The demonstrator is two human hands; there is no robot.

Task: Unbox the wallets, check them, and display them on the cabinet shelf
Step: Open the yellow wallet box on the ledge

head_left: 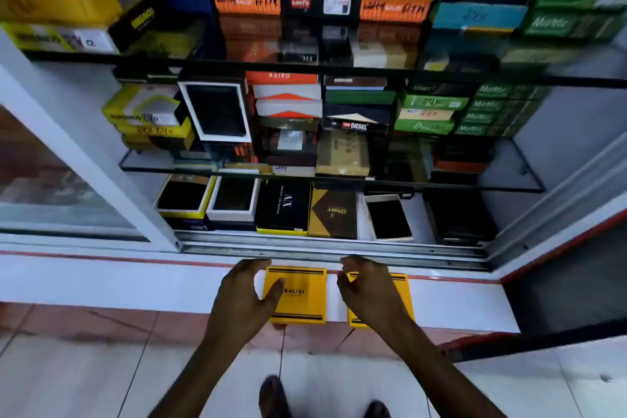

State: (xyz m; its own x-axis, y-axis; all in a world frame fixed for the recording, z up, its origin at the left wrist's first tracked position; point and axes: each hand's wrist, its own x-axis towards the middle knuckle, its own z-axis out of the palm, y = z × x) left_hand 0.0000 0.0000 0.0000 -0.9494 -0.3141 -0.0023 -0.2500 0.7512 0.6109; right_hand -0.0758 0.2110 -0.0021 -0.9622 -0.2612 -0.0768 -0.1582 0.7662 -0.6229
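My left hand (246, 295) hovers with fingers spread and curled, holding nothing, its thumb over the left edge of the yellow BALISI box (298, 295). That box lies flat on the white ledge (135, 285) in front of the cabinet. At three o'clock from it lies a second yellow box (403, 295), mostly hidden under my right hand (368, 288), which is half open and clawed; whether it touches the box I cannot tell. At twelve o'clock, the bottom shelf (420, 214) carries open wallet boxes.

Two bare forearms with no sleeves, watch or rings lead to the left hand (246, 295) and right hand (368, 288); dark shoes (273, 395) below.
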